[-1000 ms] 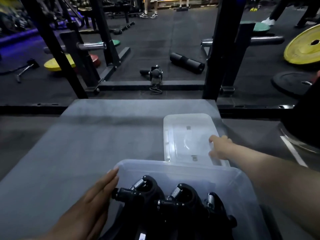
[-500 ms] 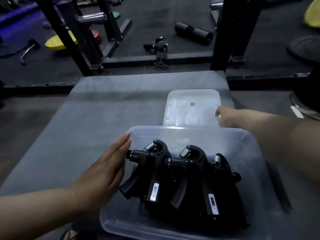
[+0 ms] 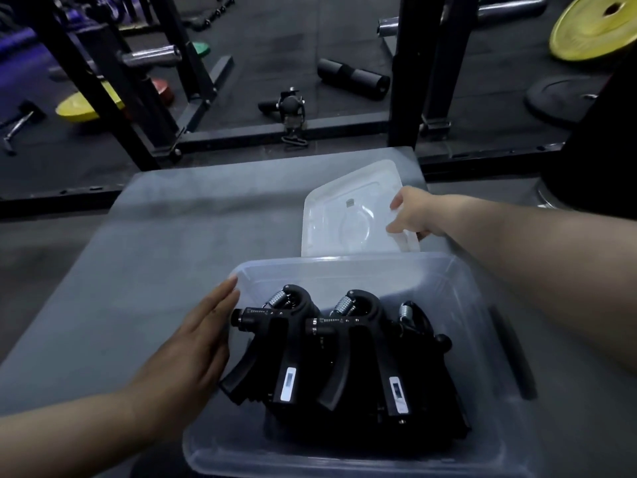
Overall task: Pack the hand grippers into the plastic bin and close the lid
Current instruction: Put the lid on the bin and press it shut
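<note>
A clear plastic bin (image 3: 472, 298) stands on the grey padded bench (image 3: 155, 253) close to me. Three black hand grippers (image 3: 348, 357) with steel springs stand side by side inside it. My left hand (image 3: 193, 346) lies flat against the bin's left wall, fingers straight and holding nothing. Just behind the bin the translucent lid (image 3: 344, 219) is tilted, its right side raised off the bench. My right hand (image 3: 410, 215) grips the lid's right edge, thumb on top and fingers underneath.
Black rack uprights (image 3: 406, 74) and a floor bar (image 3: 275, 132) stand right behind the bench. On the gym floor lie a foam roller (image 3: 355, 79), a small black device (image 3: 291, 108) and yellow weight plates (image 3: 596, 25). A dark object stands at the right edge.
My right hand has closed on the lid's right edge and lifted it, so the lid now tilts instead of lying flat. My left hand stays against the bin's wall.
</note>
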### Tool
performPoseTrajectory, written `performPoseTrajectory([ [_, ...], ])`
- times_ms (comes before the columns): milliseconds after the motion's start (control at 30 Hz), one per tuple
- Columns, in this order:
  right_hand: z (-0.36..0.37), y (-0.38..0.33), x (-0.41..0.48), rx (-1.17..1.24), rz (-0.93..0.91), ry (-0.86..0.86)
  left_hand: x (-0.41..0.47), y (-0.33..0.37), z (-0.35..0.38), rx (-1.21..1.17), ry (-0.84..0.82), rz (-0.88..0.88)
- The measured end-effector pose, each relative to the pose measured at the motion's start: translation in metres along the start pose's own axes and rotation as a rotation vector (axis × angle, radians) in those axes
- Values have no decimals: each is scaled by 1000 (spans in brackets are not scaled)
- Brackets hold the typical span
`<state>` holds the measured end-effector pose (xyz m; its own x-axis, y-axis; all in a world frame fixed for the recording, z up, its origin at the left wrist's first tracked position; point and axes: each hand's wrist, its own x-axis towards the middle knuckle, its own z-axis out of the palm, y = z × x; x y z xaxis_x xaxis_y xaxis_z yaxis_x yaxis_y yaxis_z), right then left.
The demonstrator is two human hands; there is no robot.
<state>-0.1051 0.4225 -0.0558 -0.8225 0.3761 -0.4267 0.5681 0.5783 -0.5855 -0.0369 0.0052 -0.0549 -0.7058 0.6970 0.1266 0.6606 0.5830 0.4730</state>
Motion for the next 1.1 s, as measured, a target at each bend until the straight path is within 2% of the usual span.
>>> performPoseTrajectory([
  [267, -5, -35, -31, 1, -208, 164, 1, 1, 1, 12, 15, 10],
  [500, 1, -67, -81, -133, -583, 383, 5, 1, 4, 57, 10, -25],
  [600, 6, -71, -102, -328, -775, 488, 5, 2, 5, 68, 12, -60],
  [800, 13, -57, -135, -602, -837, 693, 4, 13, 3, 19, 43, -88],
  [967, 22, -48, -194, -789, -955, 816, -8, 21, -2, -13, 44, -236],
  [1100, 27, -45, -245, -967, -976, 760, -37, 38, -15, -17, -21, -195],
])
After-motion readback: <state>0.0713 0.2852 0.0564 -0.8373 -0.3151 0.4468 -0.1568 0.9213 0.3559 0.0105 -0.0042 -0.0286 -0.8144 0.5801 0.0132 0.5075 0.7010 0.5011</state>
